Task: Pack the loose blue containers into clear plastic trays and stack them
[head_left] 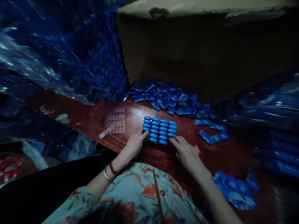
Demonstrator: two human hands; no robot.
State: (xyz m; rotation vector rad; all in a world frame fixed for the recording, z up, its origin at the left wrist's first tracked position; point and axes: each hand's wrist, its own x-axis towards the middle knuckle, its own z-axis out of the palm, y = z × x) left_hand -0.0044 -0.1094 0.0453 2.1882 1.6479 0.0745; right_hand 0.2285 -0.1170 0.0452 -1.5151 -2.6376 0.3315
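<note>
A clear-edged tray of shiny blue oval pieces (159, 130), set in neat columns, lies at the middle of the table in front of me. At its left edge is my left hand (135, 144), fingers curled with the index fingertip against the side. My right hand (184, 151) has its fingers bent at the tray's lower right corner. Both hands seem to grip the tray by its sides, though the undersides of the fingers are hidden. Left of it lies a clear plastic tray (116, 119) with its hollows showing, a small pink-patterned wrapper (106, 131) on its lower corner.
Small blue packets (168, 96) spill from a large open cardboard box (133, 46) behind. Stacked blue goods in clear plastic (93, 62) rise at the left, more (268, 102) at the right. Loose blue packets (235, 189) lie at the right front of the reddish wooden table (93, 119).
</note>
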